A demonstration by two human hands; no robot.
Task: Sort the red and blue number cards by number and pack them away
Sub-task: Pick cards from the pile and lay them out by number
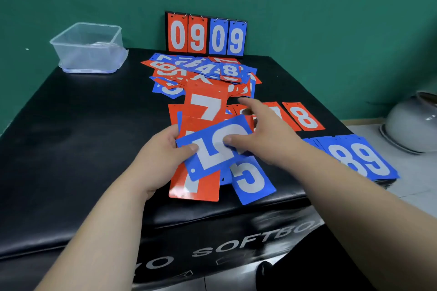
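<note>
**Crosswise blue 5, held at both ends**

Right now the blue 5 card (214, 146) sits above the front half of the black padded box (71, 149), raised over other cards. Its long axis runs from lower left to upper right, so the digit lies on its side, with the punched hole at the lower left end.

The left hand (163, 156) has its grip on that left end, thumb on top, with a red card (196, 186) held beneath. The right hand (267, 134) rests its thumb on the card's face and stretches its forefinger forward. Whether its grip closes under the card I cannot tell.

A second blue 5 (250, 179) lies just beside, long axis running near to far, digit upside down, its near corner at the box's front edge. A blue stack (361, 160) showing 8 and 9 sits at the right edge. A red 7 (205, 106) and a red 8 (303, 117) lie farther back, before the mixed pile (201, 73) and the upright scoreboard (205, 35) at the wall.

Open black surface spreads on the left, up to the plastic tub (89, 47) at the far left corner.
</note>
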